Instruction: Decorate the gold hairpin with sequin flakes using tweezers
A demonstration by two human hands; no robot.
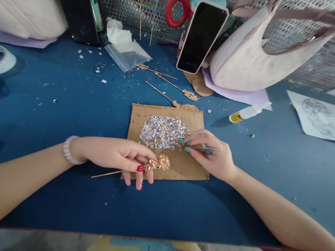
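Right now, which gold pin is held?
The pin in the left hand; the other pins, all farther back, are untouched by either hand.

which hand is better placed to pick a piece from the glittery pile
Probably the right hand: its tweezers point at the glittery pile's edge, while the left hand is occupied with the gold-coloured hairpin.

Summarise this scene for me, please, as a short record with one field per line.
Left hand: holds an ornamented gold stick
Right hand: holds a thin metal tool, likely tweezers, one end at the right edge of a glittering pile
Under the pile: cardboard sheet on a blue table
Beyond the sheet: more gold sticks
Right side: small bottle, yellow label
Back: tilted phone, pale handbag
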